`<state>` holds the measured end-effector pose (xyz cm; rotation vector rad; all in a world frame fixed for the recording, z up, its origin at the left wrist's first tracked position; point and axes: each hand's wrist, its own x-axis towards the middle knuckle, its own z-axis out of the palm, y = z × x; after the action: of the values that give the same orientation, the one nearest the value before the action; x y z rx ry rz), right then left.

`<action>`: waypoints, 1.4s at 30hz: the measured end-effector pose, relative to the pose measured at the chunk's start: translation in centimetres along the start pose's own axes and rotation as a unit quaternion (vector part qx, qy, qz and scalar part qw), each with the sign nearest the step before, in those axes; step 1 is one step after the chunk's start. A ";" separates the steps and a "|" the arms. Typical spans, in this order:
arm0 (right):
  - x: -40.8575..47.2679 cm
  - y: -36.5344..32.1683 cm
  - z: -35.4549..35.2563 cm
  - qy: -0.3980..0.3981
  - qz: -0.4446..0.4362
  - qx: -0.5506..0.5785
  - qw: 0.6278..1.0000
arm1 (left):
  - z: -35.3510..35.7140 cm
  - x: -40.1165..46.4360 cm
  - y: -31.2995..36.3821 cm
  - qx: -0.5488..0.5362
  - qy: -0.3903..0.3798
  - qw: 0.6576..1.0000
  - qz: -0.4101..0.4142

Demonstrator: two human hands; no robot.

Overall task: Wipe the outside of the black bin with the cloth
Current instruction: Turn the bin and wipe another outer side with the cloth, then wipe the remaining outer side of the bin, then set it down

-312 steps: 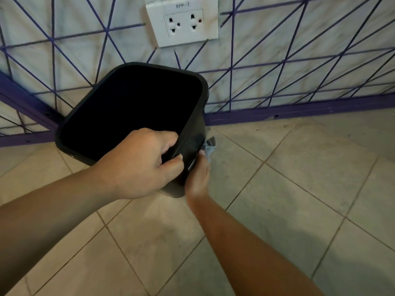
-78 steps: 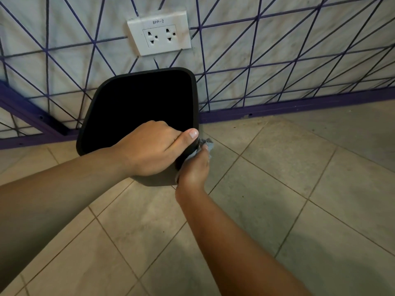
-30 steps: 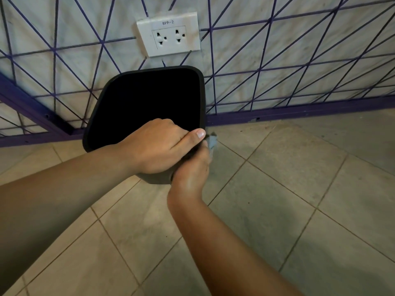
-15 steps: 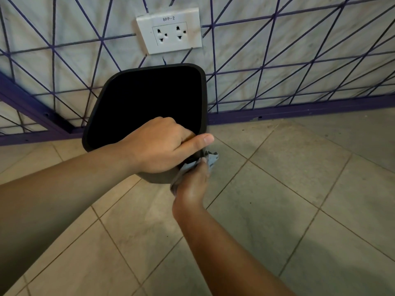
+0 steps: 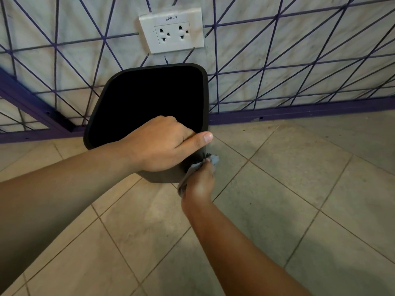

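Matt black plastic bin [image 5: 205, 99], soft grey cloth [image 5: 214, 159], matt floor tiles [image 5: 277, 189] w/ grout lines.

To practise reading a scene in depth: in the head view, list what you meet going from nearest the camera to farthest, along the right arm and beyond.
Right hand → cloth → black bin → purple skirting → wall socket.
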<state>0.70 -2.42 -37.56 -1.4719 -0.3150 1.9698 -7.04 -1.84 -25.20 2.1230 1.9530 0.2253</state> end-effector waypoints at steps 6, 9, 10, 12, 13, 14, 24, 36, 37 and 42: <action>0.5 0.0 -0.6 -0.006 0.008 0.010 1.000 | -0.1 -0.1 0.1 0.006 0.003 1.000 0.000; -0.2 0.0 -0.5 -0.024 0.001 -0.002 1.000 | 0.0 -0.1 -0.1 0.001 0.002 1.000 -0.001; -0.7 0.2 -0.6 -0.028 0.001 0.000 1.000 | 0.0 -0.2 -0.1 0.000 0.001 1.000 0.000; -0.8 0.0 -0.8 -0.024 0.004 0.002 1.000 | 0.0 -0.1 0.0 0.006 0.002 1.000 0.002; -0.4 -0.2 -0.8 -0.019 0.013 0.004 1.000 | 0.0 0.0 0.1 0.008 0.003 1.000 0.001; -0.1 -0.5 -0.8 -0.011 0.020 0.004 1.000 | 0.0 0.0 0.2 0.008 0.003 1.000 0.000; -0.1 -0.3 -1.3 -0.002 0.008 -0.028 1.000 | 0.1 0.0 0.0 0.008 0.005 1.000 0.002; -0.7 1.2 -1.5 -0.020 -0.006 -0.061 0.998 | 0.1 0.0 -0.4 -0.001 0.003 1.000 0.005; -0.2 1.0 -1.4 -0.010 0.006 -0.062 0.998 | 0.1 -0.1 -0.3 0.000 0.005 1.000 0.004; -1.0 0.2 -1.5 -0.001 -0.008 -0.107 0.994 | 0.1 0.0 -0.3 -0.004 0.006 1.000 0.000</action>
<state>2.13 -3.49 -37.37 -1.5934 -0.5510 1.9748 -7.34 -1.78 -25.36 2.1211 1.9557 0.2474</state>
